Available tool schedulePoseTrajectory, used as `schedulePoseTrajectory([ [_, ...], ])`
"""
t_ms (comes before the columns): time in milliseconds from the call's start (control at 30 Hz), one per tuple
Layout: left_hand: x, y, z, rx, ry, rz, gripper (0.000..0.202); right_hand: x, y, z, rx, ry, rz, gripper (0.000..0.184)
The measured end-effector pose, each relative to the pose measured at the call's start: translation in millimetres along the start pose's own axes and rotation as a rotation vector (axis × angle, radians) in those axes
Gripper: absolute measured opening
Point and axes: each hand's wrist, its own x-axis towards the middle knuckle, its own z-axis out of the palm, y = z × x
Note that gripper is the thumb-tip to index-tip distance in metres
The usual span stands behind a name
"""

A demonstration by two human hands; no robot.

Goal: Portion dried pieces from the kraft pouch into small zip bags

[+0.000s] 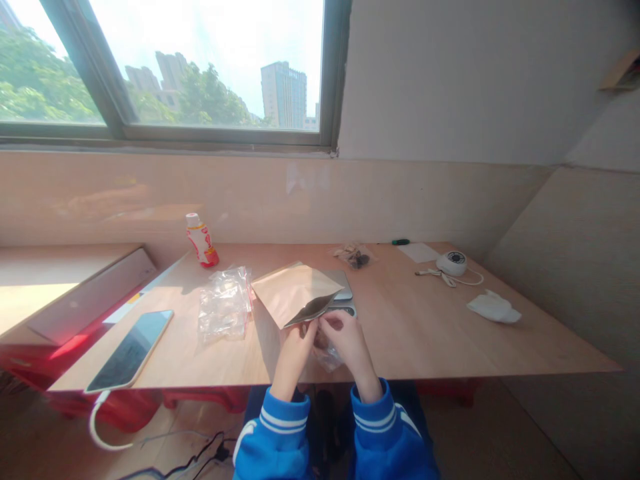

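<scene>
A brown kraft pouch [295, 290] with a dark open mouth is held up over the table's front edge. My left hand [297, 347] pinches its lower edge near the opening. My right hand [347, 340] is closed beside it, fingers at the pouch mouth and on a small clear plastic bag [327, 355] that hangs below both hands. Behind the pouch lies a grey digital scale [345, 293], partly hidden. Both sleeves are blue with white stripes.
A pile of clear plastic bags [224, 303] lies left of the pouch, a phone [131, 350] with a white cable at the front left, a small bottle [201, 240] at the back. Far right: a small bag of dark pieces [355, 255], a white round device [453, 262], a crumpled tissue [494, 308].
</scene>
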Motion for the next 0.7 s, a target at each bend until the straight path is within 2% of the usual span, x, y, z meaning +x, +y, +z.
schedulePoseTrajectory([
  [100, 1.8, 5.2, -0.7, 0.054, -0.073, -0.090, 0.026, -1.0, 2.3, 0.4, 0.021, -0.069, 0.020, 0.013],
  [200, 2.9, 13.5, -0.9, 0.086, -0.073, -0.142, 0.029, -1.6, 5.1, 0.5, 0.052, -0.134, 0.038, 0.014],
  [367, 1.8, 19.5, -3.3, 0.080, -0.148, -0.125, 0.032, -0.8, 10.1, -0.3, 0.049, -0.134, 0.000, 0.013],
  [533, 0.9, 12.2, -3.9, 0.182, -0.106, 0.006, 0.022, -0.4, 12.9, 1.7, 0.077, -0.130, 0.004, 0.013],
  [700, 1.0, 16.2, -0.4, 0.028, -0.053, -0.076, 0.034, 1.0, 8.7, 3.8, 0.199, -0.098, 0.076, 0.012],
])
